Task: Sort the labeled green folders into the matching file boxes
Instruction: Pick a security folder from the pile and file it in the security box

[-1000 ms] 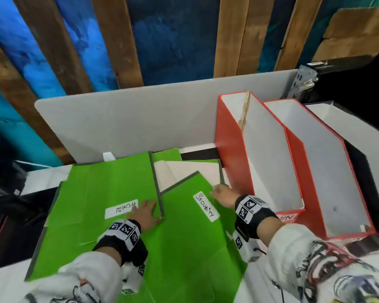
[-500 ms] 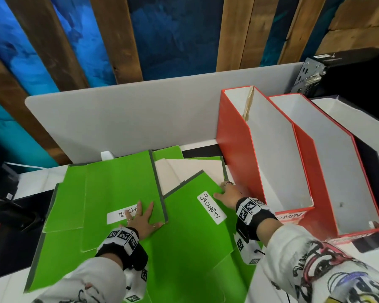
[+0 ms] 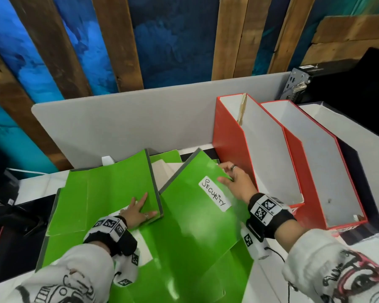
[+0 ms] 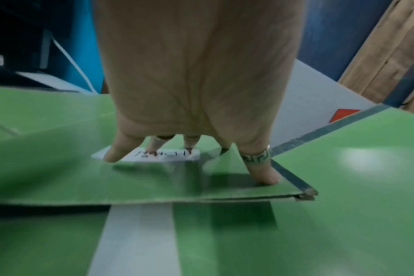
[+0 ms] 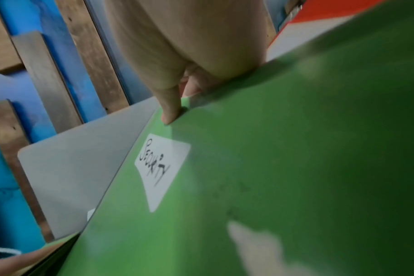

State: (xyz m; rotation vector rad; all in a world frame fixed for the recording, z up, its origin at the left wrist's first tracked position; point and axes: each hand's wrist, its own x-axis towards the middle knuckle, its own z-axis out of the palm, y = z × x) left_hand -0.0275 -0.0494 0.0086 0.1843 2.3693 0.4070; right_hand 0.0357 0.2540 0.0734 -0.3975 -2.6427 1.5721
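A green folder labelled SECURITY (image 3: 193,206) (image 5: 248,177) is tilted up off the pile. My right hand (image 3: 233,179) (image 5: 175,104) pinches its right edge, thumb on top, just left of the red file boxes. A second green folder (image 3: 109,193) (image 4: 154,179) with a white label lies flat to the left. On it my left hand (image 3: 138,209) (image 4: 191,149) presses with straight, spread fingers that partly cover the label. More green folders (image 3: 184,270) lie underneath. Two red file boxes (image 3: 232,132) (image 3: 302,171) stand open at the right.
A grey divider panel (image 3: 140,123) closes off the back of the desk. A third, pale box (image 3: 346,136) stands right of the red ones. Beige paper (image 3: 164,171) shows between the folders. Dark equipment (image 3: 13,215) sits at the left edge.
My right hand has lifted the SECURITY folder's right edge off the pile and up toward the red boxes. The left hand stays pressed on the other folder.
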